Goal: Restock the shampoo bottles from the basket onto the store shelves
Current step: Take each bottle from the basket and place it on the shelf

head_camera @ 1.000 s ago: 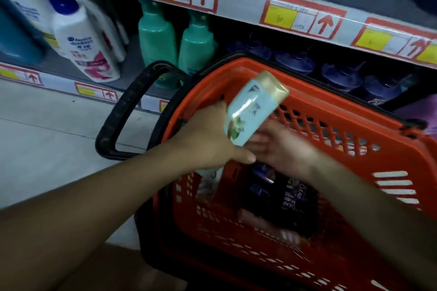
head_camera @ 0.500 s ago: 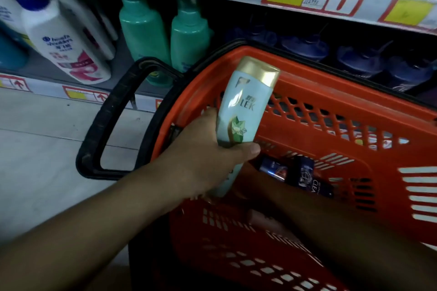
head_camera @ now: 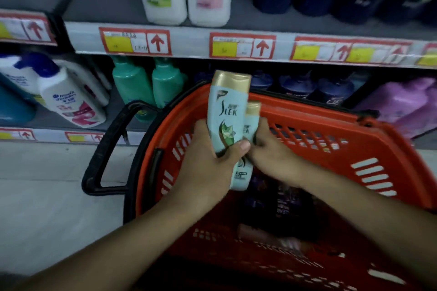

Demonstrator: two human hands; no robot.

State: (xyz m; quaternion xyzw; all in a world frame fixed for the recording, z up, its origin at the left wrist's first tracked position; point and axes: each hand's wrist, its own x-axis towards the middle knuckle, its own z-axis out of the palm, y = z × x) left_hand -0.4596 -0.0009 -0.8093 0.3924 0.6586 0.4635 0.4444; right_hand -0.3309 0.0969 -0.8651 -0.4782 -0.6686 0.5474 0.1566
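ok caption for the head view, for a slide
Both hands, left and right, lift two pale Slek bottles over the red basket.

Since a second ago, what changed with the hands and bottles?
The right hand rose from the red plastic basket gripping a second, smaller pale-green gold-capped bottle, beside the larger pale-green Slek bottle. The left hand still grips that one.

One view only, worn on the head, looking forward and steeply down from close above the red slatted plastic basket (head_camera: 343, 146). It faces the grey shelf edges with red-and-yellow price tags (head_camera: 189, 42) straight ahead, near, and pale floor at left.
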